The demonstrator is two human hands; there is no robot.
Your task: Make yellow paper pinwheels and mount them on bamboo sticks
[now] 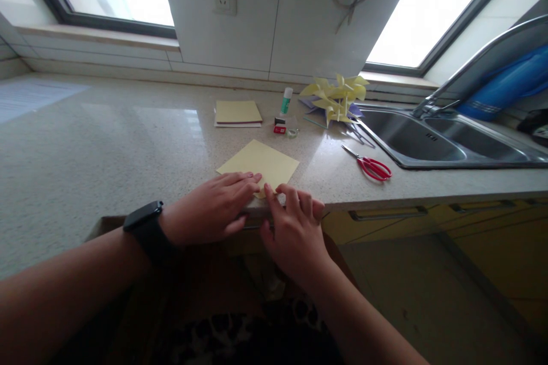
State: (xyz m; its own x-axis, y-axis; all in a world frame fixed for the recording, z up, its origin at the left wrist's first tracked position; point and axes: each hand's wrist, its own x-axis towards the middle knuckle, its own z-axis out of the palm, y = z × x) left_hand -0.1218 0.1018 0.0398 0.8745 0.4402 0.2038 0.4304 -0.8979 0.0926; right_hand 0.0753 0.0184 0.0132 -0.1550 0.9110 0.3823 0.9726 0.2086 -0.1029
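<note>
While the left hand (212, 208) lies flat, open, pinning the yellow paper square (259, 164), the right hand (295, 228), fingers curled on its near corner, should crease evenly.

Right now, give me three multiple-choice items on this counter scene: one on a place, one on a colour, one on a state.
1. Where do the scissors lie?
A. in the sink
B. on the counter beside the sink
C. on the windowsill

2. What colour is the paper sheet under the hands?
A. yellow
B. blue
C. white

3. How is the left hand?
A. holding the glue stick
B. lifted clear
C. flat on the sheet

Answers: 1 B, red handles rest on the counter left of the basin. 2 A, pale yellow. 3 C, fingers pressed on the sheet's near corner, beside the right hand.
</note>
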